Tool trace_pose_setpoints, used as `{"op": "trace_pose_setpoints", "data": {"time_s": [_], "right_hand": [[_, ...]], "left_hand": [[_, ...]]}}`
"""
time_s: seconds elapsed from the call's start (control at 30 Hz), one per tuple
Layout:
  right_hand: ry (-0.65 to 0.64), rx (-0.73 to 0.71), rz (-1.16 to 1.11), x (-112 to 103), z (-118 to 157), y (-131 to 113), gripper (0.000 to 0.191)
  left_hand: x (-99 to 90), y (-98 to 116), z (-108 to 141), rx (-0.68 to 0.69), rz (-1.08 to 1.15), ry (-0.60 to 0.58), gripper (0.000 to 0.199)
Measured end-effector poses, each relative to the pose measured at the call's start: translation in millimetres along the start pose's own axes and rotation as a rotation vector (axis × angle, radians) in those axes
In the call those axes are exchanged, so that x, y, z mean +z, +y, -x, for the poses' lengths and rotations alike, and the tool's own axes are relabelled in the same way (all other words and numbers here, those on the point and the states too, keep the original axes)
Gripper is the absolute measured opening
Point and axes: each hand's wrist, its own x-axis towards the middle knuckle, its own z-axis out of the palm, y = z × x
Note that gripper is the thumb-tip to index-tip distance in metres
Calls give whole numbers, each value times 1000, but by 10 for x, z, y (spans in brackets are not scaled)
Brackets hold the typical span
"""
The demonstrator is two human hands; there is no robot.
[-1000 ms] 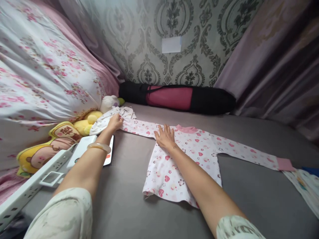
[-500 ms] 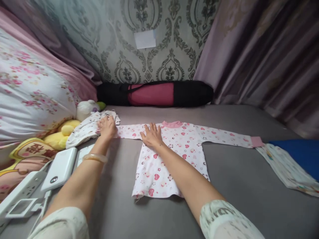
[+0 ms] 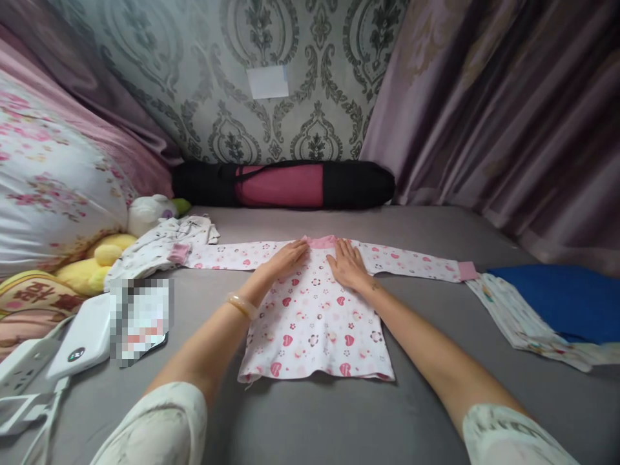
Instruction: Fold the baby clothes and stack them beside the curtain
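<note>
- Head view, middle: the shirt (image 3: 314, 323) is being pressed flat onto the grey sheet (image 3: 203, 381) by two hands, collar (image 3: 320, 242) at the far end, hem toward the near side, sleeves stretched out both ways.
- Left hand (image 3: 289, 256): the cloth just beside the collar is being touched palm down, fingers straight and pretty close together. A bangle (image 3: 242, 306) is being worn on that wrist.
- Right hand (image 3: 347, 265): the other shoulder is being pressed palm down, fingers fanned out a bit, tips near the collar.
- Left side: some crumpled white clothes (image 3: 138, 255) are being touched by one pink cuff (image 3: 179, 252). Nearby, sheet space is being taken up by a yellow toy (image 3: 97, 265), a white toy (image 3: 148, 213), a power bank (image 3: 82, 336) and a power strip (image 3: 22, 368). A flat thing (image 3: 145, 323) is being mostly hidden by big pixels, so can't tell what it is.
- Right side: the folded clothes (image 3: 533, 329) are being touched by the other cuff (image 3: 467, 270), with a blue cloth (image 3: 552, 297) right up against them.
- Back: a black-and-red bag (image 3: 278, 185) is being backed by the patterned wall (image 3: 184, 97), purple curtains (image 3: 460, 123) off to the right.
</note>
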Motion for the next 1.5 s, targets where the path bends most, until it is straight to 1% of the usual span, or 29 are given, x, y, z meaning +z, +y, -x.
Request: {"op": "trace_pose_setpoints", "data": {"time_s": [0.1, 0.17, 0.27, 0.37, 0.47, 0.53, 0.57, 0.6, 0.67, 0.7, 0.73, 0.8, 0.87, 0.97, 1.03, 1.1, 1.17, 1.23, 1.33, 1.43, 1.5], "right_hand": [[-16, -38, 39, -10, -71, 148, 67], [-21, -67, 36, -6, -108, 213, 67], [0, -86, 8, 20, -112, 259, 67], [12, -74, -28, 34, -96, 253, 67], [-38, -67, -96, -25, -112, 256, 67], [-80, -54, -214, -121, -131, 296, 64], [-83, -39, -295, -180, -135, 333, 62], [-63, -22, -380, -243, -133, 381, 59], [15, -1, -502, -358, -102, 508, 51], [53, -11, -526, -404, -71, 583, 46], [82, -28, -530, -439, -30, 661, 41], [109, -70, -502, -478, 74, 811, 34], [95, -112, -455, -488, 190, 937, 32], [20, -189, -366, -486, 343, 1055, 38], [-24, -241, -289, -488, 412, 1088, 45], [-47, -272, -219, -489, 453, 1093, 51], [-41, -279, -174, -486, 472, 1079, 52], [-16, -281, -159, -481, 481, 1059, 48], [21, -282, -173, -480, 492, 1046, 40], [28, -282, -194, -482, 506, 1067, 32], [27, -291, -204, -480, 511, 1090, 27]], "left_hand": [[111, 7, -59, -192, -62, -52, 59], [143, 10, -70, -278, -90, -82, 62], [138, 19, -70, -299, -107, -110, 63], [92, 57, -94, -316, -115, -146, 63], [-6, 215, -130, -387, -186, -165, 62], [-109, 431, -112, -386, -247, -126, 58], [-168, 574, -79, -349, -255, -92, 55], [-226, 736, -30, -301, -236, -57, 51], [-321, 1105, 114, -206, -131, -4, 42], [-351, 1299, 202, -149, -63, 22, 38], [-367, 1492, 294, -87, 6, 24, 35], [-356, 1850, 475, -1, 118, -42, 30], [-303, 2138, 633, 17, 166, -109, 27], [-207, 2408, 805, -2, 142, -183, 22], [-164, 2498, 882, -26, 98, -209, 21], [-139, 2546, 936, -59, 71, -225, 23], [-113, 2578, 969, -87, 70, -236, 28], [-71, 2606, 985, -106, 72, -230, 30], [19, 2647, 989, -147, 70, -159, 23], [101, 2675, 990, -184, 94, -78, 16], [133, 2681, 996, -209, 121, -52, 16]]}}
